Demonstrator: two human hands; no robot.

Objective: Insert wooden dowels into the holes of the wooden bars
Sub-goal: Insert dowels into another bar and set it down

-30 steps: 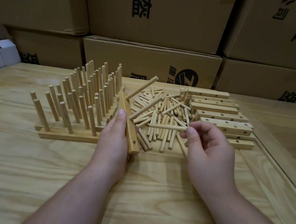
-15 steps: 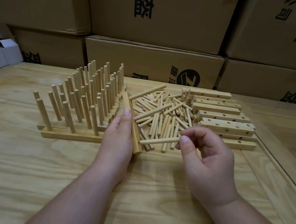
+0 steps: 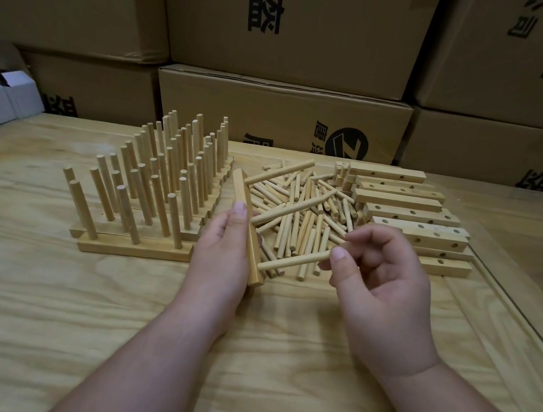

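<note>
At nine o'clock on the tabletop [image 3: 27, 294], the finished bars [image 3: 134, 250] are sitting in rows with their dowels standing up, probably parked there to keep them out of the way. Just right of them, the left hand [image 3: 222, 251] is wrapping around one wooden bar [image 3: 246, 233], tipping it on edge so its hole side is facing three o'clock. The right hand [image 3: 386, 290] is pinching a single dowel [image 3: 293, 262] between thumb and forefinger, holding it nearly level with its far tip touching the bar's near end, apparently lining it up with a hole I cannot see. Behind, at twelve o'clock, the loose dowels [image 3: 299, 216] are lying heaped within easy reach. At two o'clock the empty bars [image 3: 410, 217] are waiting in a stack, holes showing.
</note>
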